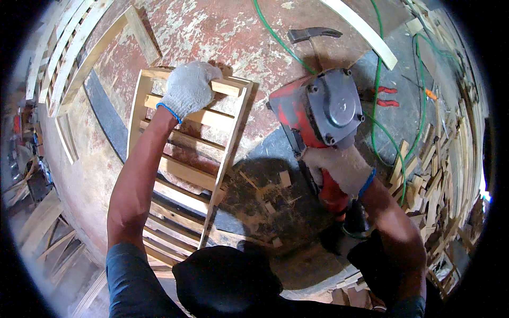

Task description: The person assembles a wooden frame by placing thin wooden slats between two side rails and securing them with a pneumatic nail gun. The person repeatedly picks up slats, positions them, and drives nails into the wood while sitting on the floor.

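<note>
A slatted wooden frame lies lengthwise on the worn red floor, left of centre. My left hand, in a pale knitted work glove with a blue cuff, is closed over its far end slat. To the right, my gloved right hand wraps round the handle of a red and grey pneumatic nail gun. The gun is held apart from the wooden frame, and its body hides part of the floor. Just beyond it lies a claw hammer, its handle partly hidden by the gun.
A green air hose loops over the floor at right, near red-handled pliers. Piled wood offcuts line the right side. Other slatted wood pieces lie at far left, and a pale board lies at the top.
</note>
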The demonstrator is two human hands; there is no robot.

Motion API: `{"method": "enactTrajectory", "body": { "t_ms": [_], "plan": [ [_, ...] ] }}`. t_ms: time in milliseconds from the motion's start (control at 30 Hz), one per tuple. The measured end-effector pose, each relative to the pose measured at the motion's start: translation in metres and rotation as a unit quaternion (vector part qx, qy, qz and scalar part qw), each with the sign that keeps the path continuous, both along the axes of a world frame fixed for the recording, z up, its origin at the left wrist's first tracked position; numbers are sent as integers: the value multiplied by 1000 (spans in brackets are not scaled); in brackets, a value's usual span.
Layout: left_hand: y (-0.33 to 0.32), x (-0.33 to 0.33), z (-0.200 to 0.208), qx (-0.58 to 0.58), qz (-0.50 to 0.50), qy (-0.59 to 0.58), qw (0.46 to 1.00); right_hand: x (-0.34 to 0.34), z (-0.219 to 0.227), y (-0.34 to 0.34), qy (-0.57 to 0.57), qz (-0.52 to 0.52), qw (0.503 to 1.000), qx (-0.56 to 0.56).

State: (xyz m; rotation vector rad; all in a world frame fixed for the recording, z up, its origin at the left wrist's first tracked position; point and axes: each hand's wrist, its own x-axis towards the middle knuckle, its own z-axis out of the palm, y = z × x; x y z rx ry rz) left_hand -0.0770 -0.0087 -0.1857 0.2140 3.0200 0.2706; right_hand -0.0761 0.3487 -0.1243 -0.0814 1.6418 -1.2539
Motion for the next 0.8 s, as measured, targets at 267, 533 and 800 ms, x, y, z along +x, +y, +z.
{"method": "enactTrajectory", "body": {
  "t_ms": [267,533,800],
  "plan": [
    [-3,-1,-5,-17,2,-24,1000,11,27,-8,160,29,979,-120],
    [-2,-8,-2,-21,19,-66,997,-3,62,-15,284,425,857,66],
    [-5,-14,-5,2,3,-36,999,-3,32,-14,445,414,793,46]
  ]
}}
